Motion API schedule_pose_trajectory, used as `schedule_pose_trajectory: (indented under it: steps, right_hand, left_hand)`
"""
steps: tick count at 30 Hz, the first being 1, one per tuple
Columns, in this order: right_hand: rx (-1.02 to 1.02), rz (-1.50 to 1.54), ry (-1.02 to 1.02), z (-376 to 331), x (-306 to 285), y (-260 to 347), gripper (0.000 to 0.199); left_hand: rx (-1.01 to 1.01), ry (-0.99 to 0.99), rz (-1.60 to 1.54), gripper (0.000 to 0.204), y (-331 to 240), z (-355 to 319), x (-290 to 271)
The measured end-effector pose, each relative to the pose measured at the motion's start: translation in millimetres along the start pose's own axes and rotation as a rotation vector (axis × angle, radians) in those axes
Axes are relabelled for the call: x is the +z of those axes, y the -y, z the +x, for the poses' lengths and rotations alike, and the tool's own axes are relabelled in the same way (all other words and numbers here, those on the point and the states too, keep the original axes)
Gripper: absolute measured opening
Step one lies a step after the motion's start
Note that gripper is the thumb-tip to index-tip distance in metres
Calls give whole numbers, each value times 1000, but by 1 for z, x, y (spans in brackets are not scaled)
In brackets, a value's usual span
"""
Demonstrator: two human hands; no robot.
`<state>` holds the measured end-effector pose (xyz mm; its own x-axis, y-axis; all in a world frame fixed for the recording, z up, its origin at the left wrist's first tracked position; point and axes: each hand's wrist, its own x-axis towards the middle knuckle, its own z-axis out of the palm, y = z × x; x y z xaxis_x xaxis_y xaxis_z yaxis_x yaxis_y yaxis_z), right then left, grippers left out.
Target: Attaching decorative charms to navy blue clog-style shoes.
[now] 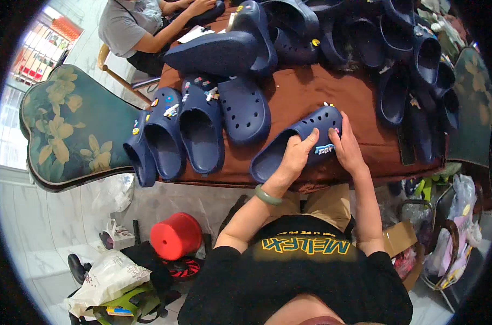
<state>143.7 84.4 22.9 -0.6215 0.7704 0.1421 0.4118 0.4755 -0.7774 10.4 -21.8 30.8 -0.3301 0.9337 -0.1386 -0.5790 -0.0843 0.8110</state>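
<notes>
A navy foam clog (323, 120) lies at the table's near edge, toe pointing away and to the right. My left hand (297, 154) grips it from its near side, thumb on the upper; a green bangle circles that wrist. On the toe's right side, my right hand (349, 149) holds it with the thumb pressed on top beside a small pink charm. A lettered blue-and-white charm (325, 150) sits on the upper between my hands, and a small light charm shows at the toe tip. What my fingers do underneath is hidden.
Several navy clogs (200, 127), some with charms, stand to the left on the brown-covered table (359, 97). More clogs (368, 40) crowd the far right. Across the table a co-worker (127, 32) handles a dark clog. A red stool (176, 236) and bags (113, 276) are on the floor.
</notes>
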Motion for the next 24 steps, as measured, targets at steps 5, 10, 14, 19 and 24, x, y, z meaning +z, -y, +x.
schedule_pose_trajectory:
  steps: [5, 10, 14, 19, 24]
  right_hand:
    - [-76, -166, -115, 10, 13, -8, 53]
    - [-136, -249, -180, 24, 19, -25, 36]
    - [-102, -221, -273, 19, 25, -24, 34]
    - [8, 256, -393, 26, 31, -33, 34]
    - [67, 160, -402, 46, 22, -43, 30]
  left_hand:
    - [19, -5, -14, 32, -1, 1, 1]
    - [38, -31, 55, 33, 6, 5, -6]
    - [45, -4, 43, 35, 6, 5, -5]
    - [-50, -54, -17, 30, -4, -3, 0]
    - [-18, -106, 201, 42, 4, 6, -6]
